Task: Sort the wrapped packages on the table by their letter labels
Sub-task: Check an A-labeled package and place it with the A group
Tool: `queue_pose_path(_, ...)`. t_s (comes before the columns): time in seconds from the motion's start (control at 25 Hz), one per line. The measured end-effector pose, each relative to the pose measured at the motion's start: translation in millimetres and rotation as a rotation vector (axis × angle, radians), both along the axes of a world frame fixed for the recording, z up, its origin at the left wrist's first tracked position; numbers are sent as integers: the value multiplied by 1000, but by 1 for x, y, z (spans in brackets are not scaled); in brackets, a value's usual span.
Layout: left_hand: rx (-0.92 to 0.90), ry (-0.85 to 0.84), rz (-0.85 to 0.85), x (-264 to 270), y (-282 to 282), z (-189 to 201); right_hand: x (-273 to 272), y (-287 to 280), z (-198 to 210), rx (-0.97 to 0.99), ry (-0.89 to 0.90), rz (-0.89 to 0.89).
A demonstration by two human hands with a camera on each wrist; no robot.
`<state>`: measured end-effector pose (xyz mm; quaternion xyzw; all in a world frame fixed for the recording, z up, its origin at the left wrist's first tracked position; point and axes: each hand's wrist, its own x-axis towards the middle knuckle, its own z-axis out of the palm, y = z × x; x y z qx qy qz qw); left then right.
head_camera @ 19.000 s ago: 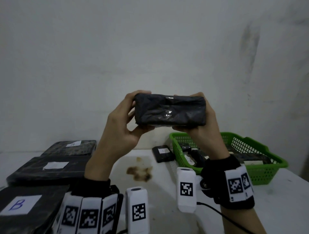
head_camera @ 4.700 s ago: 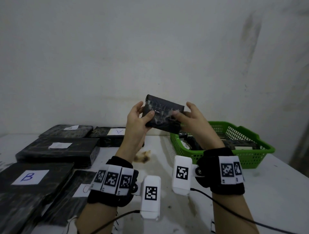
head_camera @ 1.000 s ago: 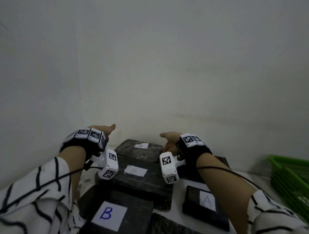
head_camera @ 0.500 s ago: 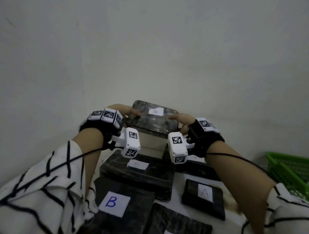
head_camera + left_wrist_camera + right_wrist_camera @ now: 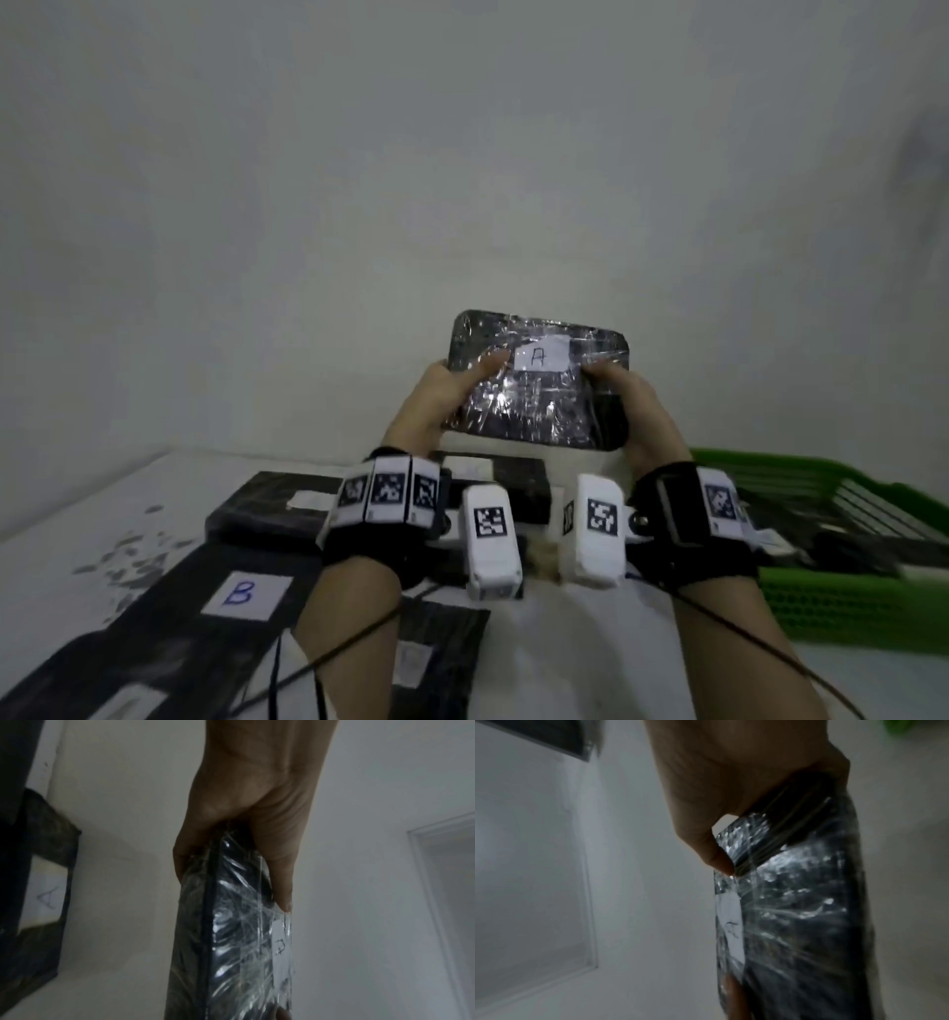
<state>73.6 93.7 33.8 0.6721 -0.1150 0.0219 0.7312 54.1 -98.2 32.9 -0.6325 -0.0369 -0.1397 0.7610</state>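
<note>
Sorting partway: both hands, left hand (image 5: pixel 436 406) and right hand (image 5: pixel 637 411), grip A-labelled package (image 5: pixel 534 390) aloft, unplaced; B-labelled package (image 5: pixel 241 591) lies on tabletop (image 5: pixel 92 514), more apparently wait in green basket (image 5: pixel 847 606).

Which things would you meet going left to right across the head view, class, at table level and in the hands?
B package → left hand → A package → right hand → green basket.

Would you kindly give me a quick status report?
Left hand and right hand both grip the package marked A, raised above the table. Nothing in the way.
</note>
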Motion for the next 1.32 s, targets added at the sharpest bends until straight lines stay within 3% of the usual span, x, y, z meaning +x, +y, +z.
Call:
queue_pose_path(0.16, -78, -34, 55, -32, -49, -17, -42, -39, -15, -26, 30, -82)
queue_pose_path(0.32, -122, -58, 55, -50, -73, -30, -63, -59, -25, 149, 83, -81)
queue_pose_path(0.72, -110, -131, 56, -60, -71, -48, -75, -64, -34, 109, 80, -66)
queue_pose_path(1.0, -47, -256, -53, -59, -57, -54, -80, -64, -22, 248, -55, 3)
queue_pose_path(1.08, -26, -336, -58, -61, -62, -53, -77, -54, -21, 252, -135, -155)
queue_pose_path(1.2, -106, -484, -52, -66, -63, -51, -75, -38, -24, 154, -390, -432)
queue_pose_path(1.32, -135, -587, -52, -70, -61, -48, -77, -32, -28, 143, -561, -482)
